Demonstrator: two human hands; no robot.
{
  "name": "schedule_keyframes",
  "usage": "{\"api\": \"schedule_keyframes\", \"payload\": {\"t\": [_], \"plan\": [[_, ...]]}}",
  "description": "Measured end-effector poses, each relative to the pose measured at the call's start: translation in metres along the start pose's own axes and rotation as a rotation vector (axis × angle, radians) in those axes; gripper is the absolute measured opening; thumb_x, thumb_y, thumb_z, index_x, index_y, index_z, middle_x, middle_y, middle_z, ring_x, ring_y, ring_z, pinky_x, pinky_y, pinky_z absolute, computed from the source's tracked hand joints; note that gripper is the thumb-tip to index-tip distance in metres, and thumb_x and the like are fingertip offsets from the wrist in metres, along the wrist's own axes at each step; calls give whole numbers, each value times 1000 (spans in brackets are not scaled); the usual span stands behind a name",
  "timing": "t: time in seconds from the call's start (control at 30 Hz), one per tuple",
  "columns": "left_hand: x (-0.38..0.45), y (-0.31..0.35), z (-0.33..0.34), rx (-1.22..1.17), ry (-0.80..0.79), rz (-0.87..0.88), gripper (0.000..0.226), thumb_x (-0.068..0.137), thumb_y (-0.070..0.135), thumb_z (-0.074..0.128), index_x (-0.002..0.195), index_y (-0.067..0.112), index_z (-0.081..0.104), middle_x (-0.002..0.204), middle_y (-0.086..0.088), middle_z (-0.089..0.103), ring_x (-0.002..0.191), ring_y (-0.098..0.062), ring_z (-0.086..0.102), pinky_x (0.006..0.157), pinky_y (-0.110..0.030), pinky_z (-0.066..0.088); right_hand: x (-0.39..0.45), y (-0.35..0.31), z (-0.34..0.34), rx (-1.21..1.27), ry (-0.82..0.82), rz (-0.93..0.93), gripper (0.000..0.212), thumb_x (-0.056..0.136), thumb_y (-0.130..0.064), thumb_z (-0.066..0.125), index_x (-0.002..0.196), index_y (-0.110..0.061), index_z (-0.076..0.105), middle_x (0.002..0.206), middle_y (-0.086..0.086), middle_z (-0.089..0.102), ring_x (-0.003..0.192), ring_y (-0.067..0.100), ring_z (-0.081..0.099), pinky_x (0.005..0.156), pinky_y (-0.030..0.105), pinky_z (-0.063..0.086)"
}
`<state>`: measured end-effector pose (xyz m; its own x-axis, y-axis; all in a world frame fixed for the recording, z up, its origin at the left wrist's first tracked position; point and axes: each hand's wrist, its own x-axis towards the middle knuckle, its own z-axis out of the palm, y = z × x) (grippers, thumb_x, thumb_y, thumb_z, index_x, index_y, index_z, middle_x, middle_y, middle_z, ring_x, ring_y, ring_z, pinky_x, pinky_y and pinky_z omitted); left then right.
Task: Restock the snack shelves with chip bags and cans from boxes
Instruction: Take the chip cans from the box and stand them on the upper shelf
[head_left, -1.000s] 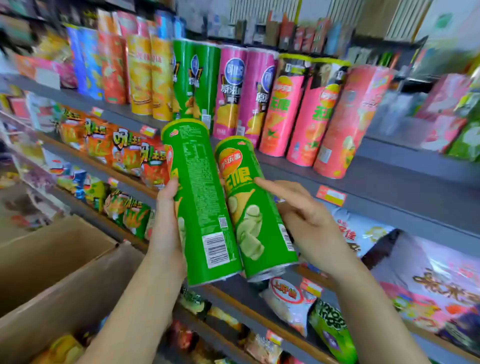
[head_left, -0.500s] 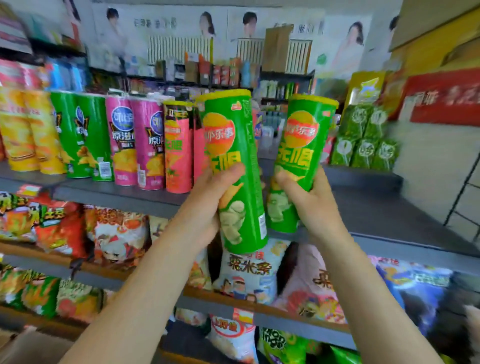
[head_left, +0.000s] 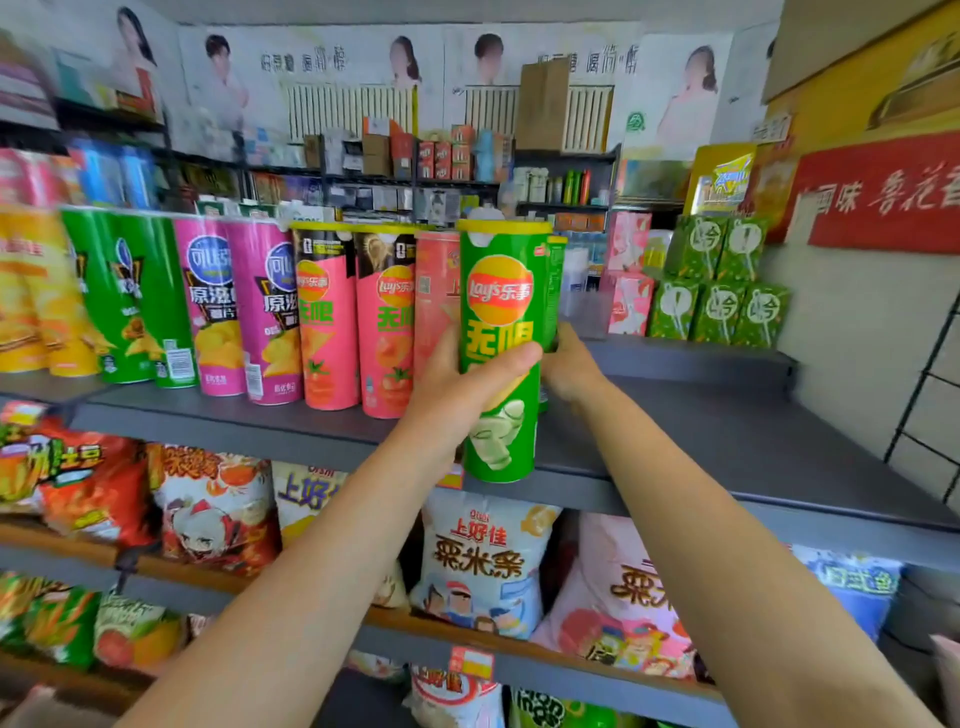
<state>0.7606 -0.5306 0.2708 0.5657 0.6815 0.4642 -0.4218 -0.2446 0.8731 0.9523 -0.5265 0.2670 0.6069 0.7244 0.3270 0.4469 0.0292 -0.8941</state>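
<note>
My left hand (head_left: 460, 387) grips a green Lay's chip can (head_left: 501, 332) upright at the front edge of the grey top shelf (head_left: 727, 431); its base overlaps the shelf lip. A second green can (head_left: 556, 291) stands just behind it and is mostly hidden. My right hand (head_left: 571, 364) is wrapped round its lower part. Both cans are right of the row of pink Lay's cans (head_left: 358, 322).
Magenta, green and yellow cans (head_left: 156, 301) fill the top shelf to the left. Green packets (head_left: 717, 291) and pink boxes (head_left: 628, 275) stand at the shelf's back right. Chip bags (head_left: 483, 566) fill the lower shelves. A black wire rack (head_left: 935, 395) is at the right edge.
Both green cans rose from tilted at chest height to upright at the top shelf. The right-hand can moved back behind the left-hand can. The cardboard box left the view.
</note>
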Motion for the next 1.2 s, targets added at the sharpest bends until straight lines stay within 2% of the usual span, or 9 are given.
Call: {"api": "schedule_keyframes", "payload": {"t": [0.17, 0.3, 0.37, 0.43, 0.53, 0.63, 0.9, 1.07, 1.2], "plan": [[15, -16, 18, 189, -4, 49, 62, 66, 46, 82, 123, 39, 56, 110, 15, 73, 105, -6, 68, 95, -36, 53, -27, 0, -34, -43, 164, 12, 62, 99, -58, 42, 134, -9, 55, 131, 11, 60, 116, 24, 59, 99, 39, 46], [16, -35, 21, 355, -4, 89, 51, 89, 29, 74, 131, 33, 47, 113, 20, 65, 100, 15, 59, 87, -12, 45, -73, -5, -45, 104, 113, -12, 56, 103, -53, 35, 109, -5, 63, 78, 12, 67, 59, 17, 62, 55, 27, 46], [10, -46, 16, 485, -21, 145, 45, 92, 28, 70, 130, 32, 46, 114, 26, 59, 99, 21, 54, 84, -3, 41, -89, -1, -42, 14, -42, -65, 47, 100, -49, 48, 109, -4, 60, 72, 9, 64, 55, 17, 61, 53, 29, 46], [4, -58, 8, 577, -3, 175, 45, 91, 35, 70, 131, 27, 51, 119, 17, 62, 106, 7, 59, 91, -16, 48, -94, 5, -36, -113, -110, -116, 39, 92, -44, 66, 111, -11, 56, 71, 5, 64, 56, 12, 62, 57, 26, 48], [-4, -67, -5, 826, 145, 300, 31, 87, 27, 74, 113, 16, 61, 103, 5, 60, 91, -16, 61, 79, -40, 54, -89, 10, -26, -210, -37, -134, 39, 86, -38, 76, 106, -18, 50, 69, 2, 64, 49, 5, 58, 55, 22, 46], [-9, -64, -18, 967, 269, 374, 11, 87, 22, 71, 88, 18, 60, 85, 8, 51, 76, -17, 54, 64, -37, 46, -85, 11, -19, -208, 14, -125, 36, 85, -36, 78, 95, -20, 46, 68, 2, 63, 48, 4, 56, 54, 21, 44], [-4, -65, -47, 936, 202, 299, 9, 85, 16, 68, 88, 20, 60, 84, 7, 48, 74, -16, 52, 66, -32, 40, -84, 11, -11, -371, 80, -136, 23, 89, -31, 73, 78, -18, 57, 78, 0, 65, 69, 14, 58, 69, 28, 45], [-4, -59, -59, 873, 8, 266, 13, 86, 13, 67, 98, 17, 67, 94, 4, 60, 85, -9, 56, 81, -31, 49, -114, -1, 12, -249, 201, -289, 19, 91, -22, 71, 77, -11, 63, 71, -5, 63, 66, 3, 54, 64, 13, 41], [-29, -47, -92, 720, 160, 394, 7, 88, 12, 63, 85, 11, 69, 79, 7, 64, 74, -4, 59, 68, -18, 45, -151, -24, 67, -15, -31, -405, 22, 94, -15, 67, 74, -10, 61, 61, 6, 54, 59, 9, 46, 58, 29, 40]]}}
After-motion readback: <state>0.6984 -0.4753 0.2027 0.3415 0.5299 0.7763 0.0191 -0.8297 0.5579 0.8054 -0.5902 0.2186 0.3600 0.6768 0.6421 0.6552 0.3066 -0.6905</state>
